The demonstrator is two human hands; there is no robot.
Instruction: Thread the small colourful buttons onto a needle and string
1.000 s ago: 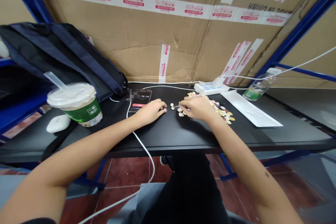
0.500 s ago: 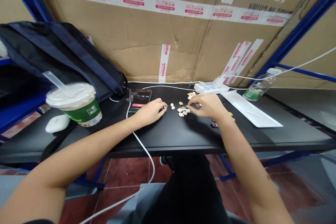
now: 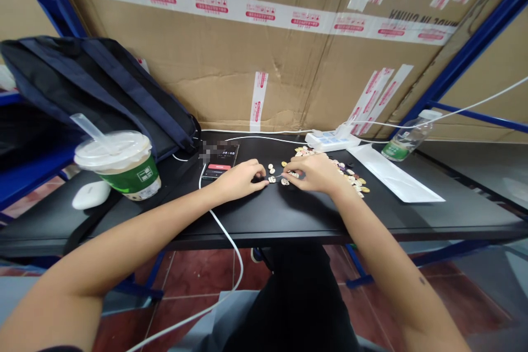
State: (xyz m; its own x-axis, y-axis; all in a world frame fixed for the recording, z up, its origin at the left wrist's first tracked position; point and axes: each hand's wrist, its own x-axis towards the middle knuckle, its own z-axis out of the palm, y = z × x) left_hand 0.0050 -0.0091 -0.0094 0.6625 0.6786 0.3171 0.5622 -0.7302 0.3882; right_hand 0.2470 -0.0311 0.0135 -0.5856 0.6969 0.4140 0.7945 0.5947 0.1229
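Note:
Small round pale buttons lie on the black table (image 3: 247,220) between my hands. My left hand (image 3: 243,180) has curled fingers, and its thumb tip meets a pale button (image 3: 271,180). The fingers of my right hand (image 3: 311,172) are pinched round a thin, needle-like thing (image 3: 279,176) that points left to that button. Two more buttons (image 3: 271,168) sit just beyond the fingertips, and another button (image 3: 285,181) lies below my right fingers. A heap of mixed buttons (image 3: 355,179), pale, yellow and dark, spreads behind and beside my right hand, which hides part of it.
At the left stand a lidded drink cup (image 3: 127,168) with a straw, a white earphone case (image 3: 91,195) and a backpack (image 3: 124,88). A phone (image 3: 223,160) lies behind my left hand. Farther right are a power strip (image 3: 332,140), a white packet (image 3: 400,176) and a bottle (image 3: 406,140).
My right hand has moved left toward my left hand, uncovering more of the button heap. My left hand has shifted slightly right and toward me. Its thumb now meets a button.

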